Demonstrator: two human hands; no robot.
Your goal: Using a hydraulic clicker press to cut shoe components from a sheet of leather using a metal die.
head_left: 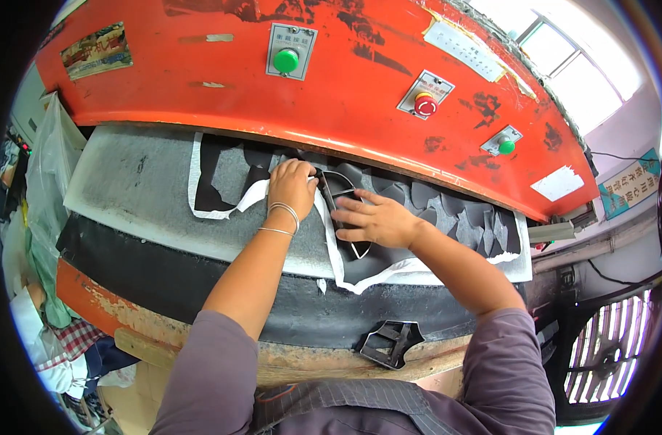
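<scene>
A steel cutting die [359, 248], a narrow curved metal frame with cross bars, stands on a dark sheet of material [374, 265] with a torn white edge. My left hand [293, 190] is at the die's upper left end, fingers bent down and close together, tips against its rim. Across the die's right side reaches my right hand [378, 220], fingers spread and touching the frame. Cut-out gaps run through the sheet, showing the grey cutting board [142, 196] below. My right hand covers part of the die.
A red press beam [200, 94] overhangs the board's far side, with green buttons [286, 61] and a red stop button [425, 104]. A second cutting die [391, 344] lies at the front edge. A fan [608, 355] stands at right; plastic bags [48, 188] hang at left.
</scene>
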